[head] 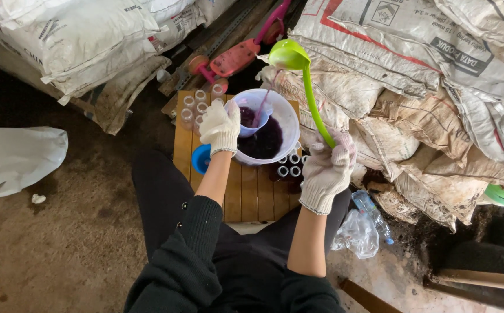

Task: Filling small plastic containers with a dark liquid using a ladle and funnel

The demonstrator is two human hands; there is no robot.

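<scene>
Stacked woven sacks (437, 87) fill the right of your view, and more sacks (72, 40) lie at the upper left, with a white plastic bag (14, 159) on the dirt floor to the left. Between them sits a low wooden slatted table (252, 194), directly in front of your knees.

On the far half of that table stands a white bucket (284, 124) holding dark purple liquid (266, 142). Your left hand (221, 126), in a knit work glove, rests on the bucket's near-left rim, fingers curled over the edge and closed on it. A small blue cup (255, 119) sits inside the bucket, just beside that hand.

Your right hand (330, 168), also gloved, is wrapped in a closed fist around the lower end of a green ladle (307, 87). The ladle is raised well above the bucket, its bowl tipped up beyond the far edge of the table, and a thin purple stream (263, 98) falls from it into the blue cup.

Clear small cups (197, 104) cluster at the table's far-left corner. Filled small vials (289, 168) stand beside the bucket at the right edge. A blue lid (201, 158) lies at the left edge. A clear plastic bottle (371, 211) and crumpled plastic (356, 235) lie on the floor to the right.
</scene>
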